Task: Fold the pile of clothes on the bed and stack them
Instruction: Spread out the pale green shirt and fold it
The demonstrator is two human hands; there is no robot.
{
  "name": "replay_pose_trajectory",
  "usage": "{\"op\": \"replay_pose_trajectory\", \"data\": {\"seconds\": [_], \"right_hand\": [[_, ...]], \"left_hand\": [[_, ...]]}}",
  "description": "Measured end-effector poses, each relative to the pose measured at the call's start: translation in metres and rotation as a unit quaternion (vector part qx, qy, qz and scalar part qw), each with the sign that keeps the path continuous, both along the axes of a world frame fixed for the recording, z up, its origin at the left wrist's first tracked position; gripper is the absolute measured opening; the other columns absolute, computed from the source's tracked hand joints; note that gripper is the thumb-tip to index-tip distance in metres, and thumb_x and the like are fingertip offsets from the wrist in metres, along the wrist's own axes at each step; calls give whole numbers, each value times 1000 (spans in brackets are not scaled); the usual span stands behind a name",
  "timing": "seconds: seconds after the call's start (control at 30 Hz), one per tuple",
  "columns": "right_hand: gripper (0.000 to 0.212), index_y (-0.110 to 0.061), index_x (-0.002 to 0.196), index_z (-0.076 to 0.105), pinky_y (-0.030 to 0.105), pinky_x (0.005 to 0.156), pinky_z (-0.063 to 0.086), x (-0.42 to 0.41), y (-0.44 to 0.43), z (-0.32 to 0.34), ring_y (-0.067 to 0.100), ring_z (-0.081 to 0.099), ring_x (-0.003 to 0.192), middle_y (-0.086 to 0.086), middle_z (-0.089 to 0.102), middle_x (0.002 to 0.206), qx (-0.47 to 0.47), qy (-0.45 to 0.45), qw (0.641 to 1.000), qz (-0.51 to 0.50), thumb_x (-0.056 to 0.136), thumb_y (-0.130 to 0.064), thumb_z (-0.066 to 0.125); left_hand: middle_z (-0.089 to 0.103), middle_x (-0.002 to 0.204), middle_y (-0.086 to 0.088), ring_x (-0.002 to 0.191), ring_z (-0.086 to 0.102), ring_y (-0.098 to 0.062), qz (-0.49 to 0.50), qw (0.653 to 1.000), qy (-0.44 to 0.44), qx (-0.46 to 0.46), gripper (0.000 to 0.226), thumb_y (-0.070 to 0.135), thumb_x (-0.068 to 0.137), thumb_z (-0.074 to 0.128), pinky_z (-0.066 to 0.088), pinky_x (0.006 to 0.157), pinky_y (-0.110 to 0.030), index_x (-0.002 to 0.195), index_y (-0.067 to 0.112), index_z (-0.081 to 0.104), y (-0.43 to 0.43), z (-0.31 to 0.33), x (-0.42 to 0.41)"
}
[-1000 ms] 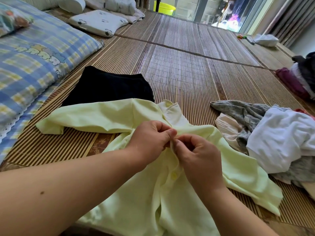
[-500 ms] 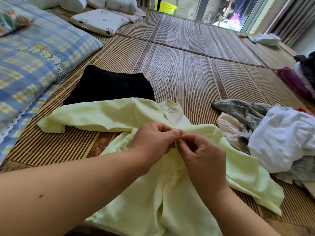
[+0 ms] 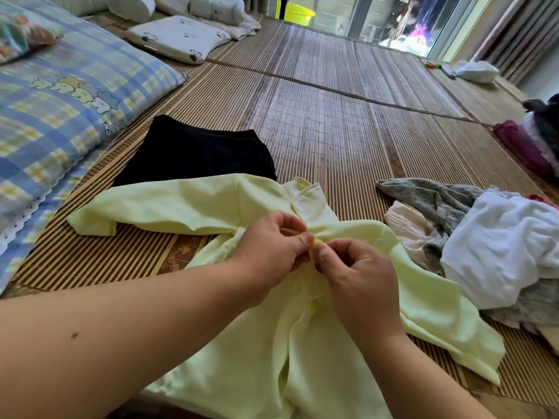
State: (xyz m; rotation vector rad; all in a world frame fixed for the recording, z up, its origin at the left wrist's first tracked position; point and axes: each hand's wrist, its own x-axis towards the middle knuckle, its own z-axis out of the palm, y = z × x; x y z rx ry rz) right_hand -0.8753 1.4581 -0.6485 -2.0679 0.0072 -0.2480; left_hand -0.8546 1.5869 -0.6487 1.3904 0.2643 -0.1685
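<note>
While the pale yellow shirt [image 3: 302, 343] lies spread on the bamboo mat [image 3: 332, 131], the left hand [image 3: 269, 252] and right hand [image 3: 360, 282] pinch its front placket just below the collar, fingers curled on the fabric. A folded black garment [image 3: 196, 152] lies behind the shirt; the unfolded clothes pile [image 3: 484, 252] sits to its right.

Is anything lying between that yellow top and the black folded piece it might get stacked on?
Nothing visible does. The left hand and right hand pinch the yellow top at its buttons, and its sleeve reaches the near edge of the black piece. The unfolded pile lies off to the right.
</note>
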Motion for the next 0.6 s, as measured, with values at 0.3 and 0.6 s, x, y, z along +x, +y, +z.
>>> {"op": "replay_pose_trajectory", "data": {"seconds": [0.3, 0.6], "right_hand": [[18, -14, 79, 68, 21, 45, 44, 10, -10, 19, 7, 53, 52, 0, 60, 66, 392, 429, 814, 25, 91, -22, 57], [59, -26, 142, 44, 36, 114, 20, 29, -10, -5, 19, 31, 139, -2, 45, 146, -316, 25, 938, 143, 86, -32, 64]], "left_hand": [[58, 75, -1, 62, 55, -12, -58, 994, -59, 69, 18, 8, 87, 67, 49, 63, -30, 83, 22, 57, 1, -8, 0], [15, 156, 8, 144, 5, -20, -227, 701, -99, 669, 77, 61, 83, 55, 0, 112, -59, 147, 45, 15, 57, -21, 32]]}}
